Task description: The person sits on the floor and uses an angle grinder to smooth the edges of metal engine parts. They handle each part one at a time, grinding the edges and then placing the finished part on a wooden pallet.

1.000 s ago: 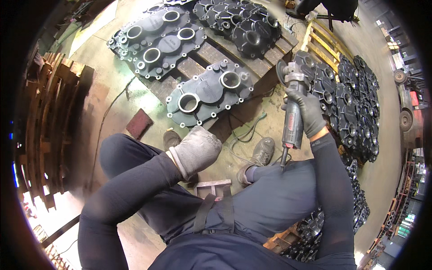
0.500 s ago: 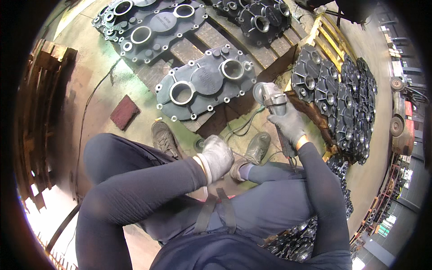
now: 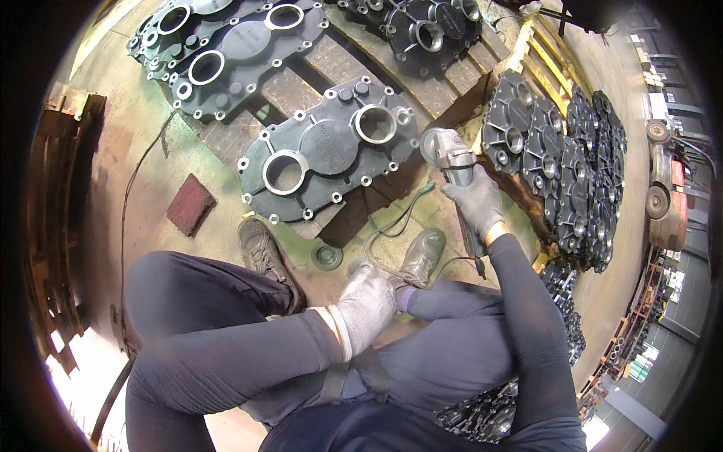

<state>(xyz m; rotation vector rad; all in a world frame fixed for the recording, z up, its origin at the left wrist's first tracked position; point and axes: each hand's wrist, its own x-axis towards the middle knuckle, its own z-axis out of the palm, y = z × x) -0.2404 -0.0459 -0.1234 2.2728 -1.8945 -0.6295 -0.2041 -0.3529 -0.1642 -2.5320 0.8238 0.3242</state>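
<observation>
My right hand [image 3: 477, 200], in a grey glove, is wrapped round the body of an angle grinder [image 3: 455, 154]. The grinder's round disc end points up and left, close to the right end of a dark grey cast metal cover [image 3: 324, 147]. That cover lies flat on a wooden pallet, with two large ringed openings and bolt holes round its rim. My left hand [image 3: 367, 303], in a pale grey glove, is closed in front of my lap near a dark cable. Whatever its fingers hold, if anything, is hidden. A round disc [image 3: 327, 258] lies on the floor just beyond it.
More cast covers [image 3: 245, 41] rest on the pallet [image 3: 301, 94] at the far left and back. Stacked covers [image 3: 538, 147] stand at the right beside a yellow wooden frame [image 3: 544, 64]. A dark red pad [image 3: 191, 205] lies on the floor. Wooden pallets [image 3: 64, 203] stand far left.
The view has shifted, so the cover and pallet sit further left. My left hand has drawn back toward my lap, uncovering the floor disc. My right hand still grips the grinder near the cover's end.
</observation>
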